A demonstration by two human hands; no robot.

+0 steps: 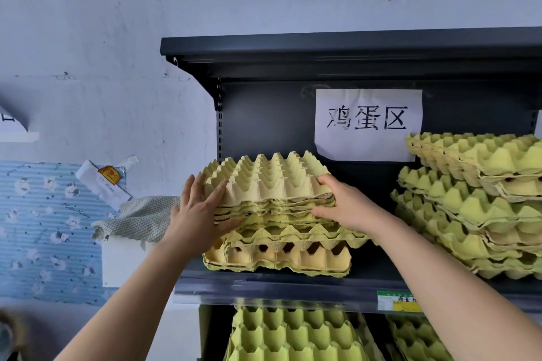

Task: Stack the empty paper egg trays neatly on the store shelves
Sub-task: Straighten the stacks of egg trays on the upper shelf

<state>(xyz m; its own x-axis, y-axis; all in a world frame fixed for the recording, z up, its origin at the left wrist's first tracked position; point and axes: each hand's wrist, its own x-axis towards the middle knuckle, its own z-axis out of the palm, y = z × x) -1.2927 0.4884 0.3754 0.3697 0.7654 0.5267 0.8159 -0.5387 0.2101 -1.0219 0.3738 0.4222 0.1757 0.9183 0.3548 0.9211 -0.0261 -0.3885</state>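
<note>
Left hand is pressed flat, fingers straight, against left side of the yellow moulded-paper egg tray stack; right edge is gripped by right hand, thumb on top; stack is rested on dark grey metal shelf

Yellow paper egg trays stacked unevenly on the dark shelf, upper ones skewed.
</note>
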